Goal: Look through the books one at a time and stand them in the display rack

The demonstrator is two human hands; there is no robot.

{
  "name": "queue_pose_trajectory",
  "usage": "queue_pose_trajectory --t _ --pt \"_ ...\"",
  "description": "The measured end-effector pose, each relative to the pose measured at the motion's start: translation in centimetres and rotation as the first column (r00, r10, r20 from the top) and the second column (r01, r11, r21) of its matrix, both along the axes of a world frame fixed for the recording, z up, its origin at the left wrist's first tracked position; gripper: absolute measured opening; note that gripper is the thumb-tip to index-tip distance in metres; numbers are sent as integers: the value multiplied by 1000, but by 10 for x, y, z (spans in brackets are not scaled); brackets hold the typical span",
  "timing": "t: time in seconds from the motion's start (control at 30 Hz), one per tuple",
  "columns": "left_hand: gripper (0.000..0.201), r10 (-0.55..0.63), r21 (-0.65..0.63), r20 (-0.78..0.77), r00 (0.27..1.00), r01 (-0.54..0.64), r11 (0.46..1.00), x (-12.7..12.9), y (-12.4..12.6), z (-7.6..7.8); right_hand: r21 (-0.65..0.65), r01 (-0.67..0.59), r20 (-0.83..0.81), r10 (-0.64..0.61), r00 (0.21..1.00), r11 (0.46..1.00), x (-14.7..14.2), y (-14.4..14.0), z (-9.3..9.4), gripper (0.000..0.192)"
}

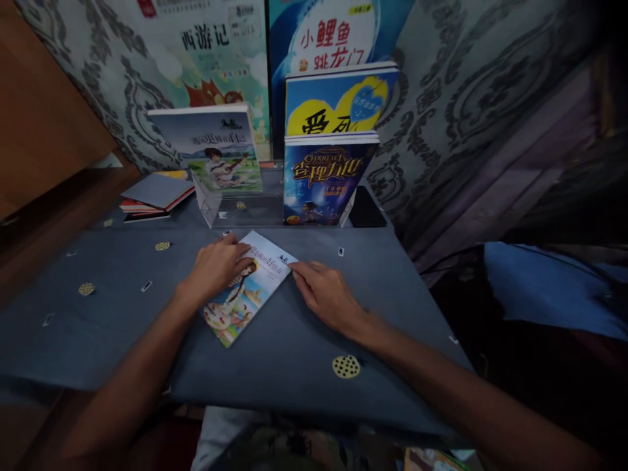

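Observation:
A thin illustrated book [255,288] lies flat and turned at an angle on the dark blue tabletop [275,353]. My left hand [216,267] rests palm down on its left half, fingers spread over the cover. My right hand [326,293] lies flat on the table with its fingertips touching the book's right edge. Neither hand grips the book.
A clear stand [216,206] behind holds an upright copy of the same book [218,147], a dark blue book [324,176] and a blue-and-yellow book [338,98]. A stack of flat books [154,196] lies at the far left. The table edge drops off at the right.

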State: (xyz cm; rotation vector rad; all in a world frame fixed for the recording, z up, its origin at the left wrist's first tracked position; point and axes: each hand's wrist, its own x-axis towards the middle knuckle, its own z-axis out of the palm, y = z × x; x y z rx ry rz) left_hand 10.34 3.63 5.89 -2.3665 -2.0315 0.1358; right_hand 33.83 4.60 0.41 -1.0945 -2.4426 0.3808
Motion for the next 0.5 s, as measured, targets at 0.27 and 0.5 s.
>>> queue_pose_trajectory --t 0.27,0.5 --pt "39 124 44 -16 992 -124 991 -9 7 -7 -5 -120 -120 118 986 993 -17 60 -19 36" --pt "38 126 94 -53 991 -120 988 -7 7 -9 -47 -136 -233 121 965 990 -16 77 -23 41"
